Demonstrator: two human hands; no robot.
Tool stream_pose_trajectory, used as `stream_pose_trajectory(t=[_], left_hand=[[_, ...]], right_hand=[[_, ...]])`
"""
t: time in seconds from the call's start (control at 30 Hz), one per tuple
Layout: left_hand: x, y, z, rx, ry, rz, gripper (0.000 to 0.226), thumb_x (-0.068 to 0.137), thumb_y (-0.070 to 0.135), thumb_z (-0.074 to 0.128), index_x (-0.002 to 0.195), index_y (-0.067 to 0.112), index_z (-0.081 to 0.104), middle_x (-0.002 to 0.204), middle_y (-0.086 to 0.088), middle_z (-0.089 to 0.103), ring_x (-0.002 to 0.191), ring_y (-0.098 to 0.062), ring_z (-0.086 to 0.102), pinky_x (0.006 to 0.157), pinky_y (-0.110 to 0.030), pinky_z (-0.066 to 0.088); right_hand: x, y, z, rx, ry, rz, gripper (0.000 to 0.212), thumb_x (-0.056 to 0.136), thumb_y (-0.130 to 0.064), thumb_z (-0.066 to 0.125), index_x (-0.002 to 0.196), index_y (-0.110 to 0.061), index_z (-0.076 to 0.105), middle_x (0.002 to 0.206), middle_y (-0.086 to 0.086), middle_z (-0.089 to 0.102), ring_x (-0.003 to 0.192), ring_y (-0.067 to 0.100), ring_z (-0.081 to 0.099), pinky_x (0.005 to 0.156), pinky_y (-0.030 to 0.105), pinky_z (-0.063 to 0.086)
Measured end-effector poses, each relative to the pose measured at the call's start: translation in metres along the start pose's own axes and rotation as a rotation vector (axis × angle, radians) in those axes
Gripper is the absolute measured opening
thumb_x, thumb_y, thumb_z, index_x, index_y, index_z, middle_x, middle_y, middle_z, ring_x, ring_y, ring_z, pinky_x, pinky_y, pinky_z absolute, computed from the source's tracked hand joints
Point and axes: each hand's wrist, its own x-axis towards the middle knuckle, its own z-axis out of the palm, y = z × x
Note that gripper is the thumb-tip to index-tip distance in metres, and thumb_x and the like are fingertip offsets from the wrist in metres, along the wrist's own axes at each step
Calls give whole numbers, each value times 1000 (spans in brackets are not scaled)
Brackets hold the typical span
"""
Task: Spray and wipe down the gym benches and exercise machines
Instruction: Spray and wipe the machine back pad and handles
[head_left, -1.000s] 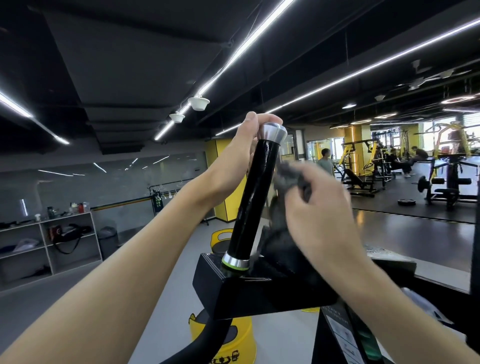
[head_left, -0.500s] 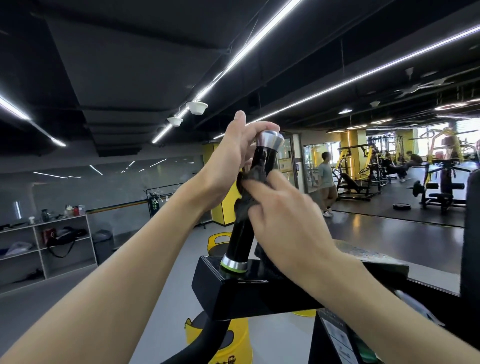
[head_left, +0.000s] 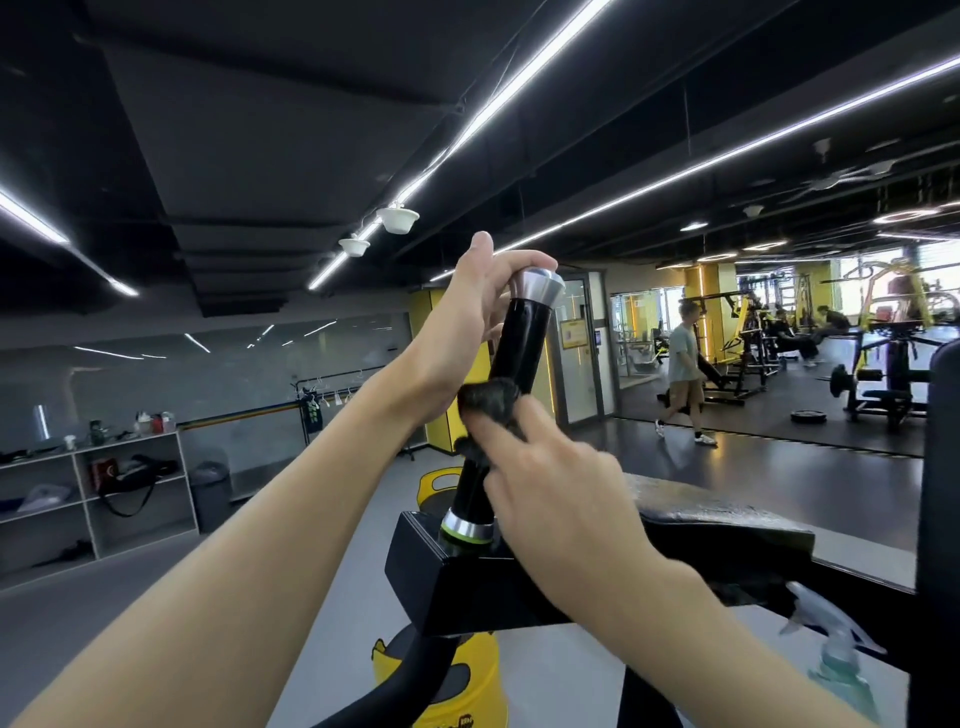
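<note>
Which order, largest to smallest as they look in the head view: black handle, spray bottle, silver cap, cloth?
1. black handle
2. spray bottle, though it is nearer the camera
3. silver cap and cloth look about alike; the right hand hides much of the cloth, so no ranking.

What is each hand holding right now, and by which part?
The left hand grips the black handle at its top end, over the silver cap. The right hand holds a dark cloth, bunched around the handle's middle.
</note>
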Motion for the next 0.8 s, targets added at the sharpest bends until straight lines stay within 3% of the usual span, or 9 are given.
stream_pose_trajectory(t=[0.13, 0.2, 0.27, 0.33, 0.4, 0.47, 0.67, 0.73, 0.8], left_hand=[[-1, 2, 0, 22, -18, -13, 70, 100, 60, 5, 127, 23, 59, 104, -7, 61, 98, -18, 58, 109, -60, 39], [-1, 3, 0, 24, -22, -27, 70, 100, 61, 6, 126, 23, 59, 103, -7, 62, 96, -19, 59, 109, -59, 38], [1, 4, 0, 8, -13, -40, 69, 100, 60, 6, 124, 23, 59, 107, -8, 65, 98, -18, 60, 109, -55, 37], [1, 4, 1, 13, -6, -42, 68, 102, 58, 4, 125, 23, 58, 108, -9, 66, 98, -15, 59, 108, -52, 37], [1, 3, 2, 24, -6, -37, 67, 103, 57, 4, 126, 23, 58, 106, -9, 64, 96, -15, 58, 106, -49, 39], [3, 1, 2, 31, -8, -33, 66, 103, 57, 6, 127, 25, 57, 106, -10, 64, 97, -16, 58, 107, -50, 39], [3, -3, 4, 52, 12, -11, 61, 101, 59, 8, 128, 32, 56, 106, 8, 62, 107, -17, 60, 112, -52, 38], [3, -4, 5, 54, 19, 6, 60, 103, 56, 7, 127, 32, 56, 107, 8, 61, 108, -16, 60, 112, -49, 38], [4, -4, 4, 49, 23, 11, 60, 103, 56, 7, 126, 31, 56, 106, 5, 62, 103, -17, 61, 110, -48, 40]], right_hand=[[-19, -5, -1, -44, -157, -190, 34, 82, -27, 70, 114, -35, 62, 104, -3, 55, 49, 20, 46, 39, 26, 23], [-12, 3, -11, 120, -92, -164, 31, 95, -28, 47, 123, -40, 53, 105, -5, 47, 63, 22, 52, 49, 33, 37], [2, 10, -16, 497, 181, 140, 41, 96, -21, 41, 132, -37, 53, 100, -5, 51, 78, 19, 56, 69, 38, 49], [30, 20, -23, 789, 390, 455, 31, 97, -12, 45, 116, -24, 66, 87, -2, 60, 72, 14, 54, 68, 32, 49], [53, 25, -27, 879, 291, 527, 25, 97, -8, 45, 82, -16, 63, 65, -4, 57, 54, 8, 49, 51, 22, 42], [54, 21, -28, 882, 213, 520, 33, 97, -6, 46, 66, -17, 54, 48, -13, 50, 41, 2, 42, 41, 14, 33], [-22, 9, 1, 624, -376, 377, 26, 94, -15, 45, 72, -7, 57, 52, -2, 45, 43, 11, 35, 44, 26, 29], [-14, 12, -3, 805, -271, 549, 28, 94, -13, 44, 79, -12, 68, 47, -8, 46, 41, 9, 37, 42, 21, 30], [13, 25, -12, 1021, 44, 766, 33, 96, -9, 44, 75, -20, 67, 49, -8, 50, 48, 12, 45, 51, 21, 37]])
